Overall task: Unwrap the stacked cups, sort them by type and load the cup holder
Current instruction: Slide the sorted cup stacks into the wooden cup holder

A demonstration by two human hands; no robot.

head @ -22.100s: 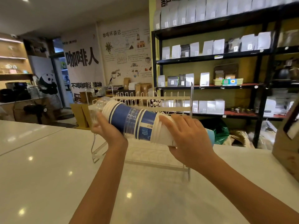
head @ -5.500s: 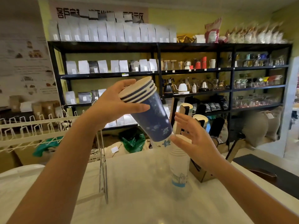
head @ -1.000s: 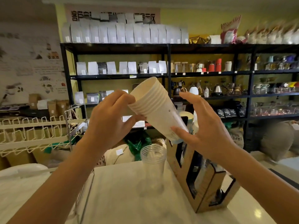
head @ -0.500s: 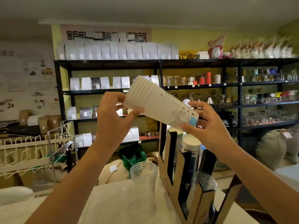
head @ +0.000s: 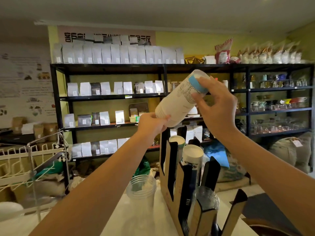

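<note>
I hold a stack of white paper cups point(head: 177, 103) with a light blue band, tilted with its base up and to the right and its rims down and to the left. My left hand point(head: 152, 125) grips the rim end. My right hand point(head: 215, 106) grips the base end. The stack hangs just above the brown cardboard cup holder point(head: 172, 189) on the counter. Two slots of the holder contain white-topped paper cup stacks point(head: 193, 154); a nearer slot holds clear plastic cups point(head: 207, 196). A stack of clear plastic cups point(head: 140, 188) stands on the counter, left of the holder.
A white wire rack point(head: 32, 160) stands at the left on the white counter point(head: 129, 220). Behind the counter, black shelves point(head: 109, 97) carry white bags, kettles and glassware. Sacks and bags lie on the floor beyond.
The white cup stack has swung over: its base end rose up to the right, its rims now point down-left above the holder. The view has tilted upward.
</note>
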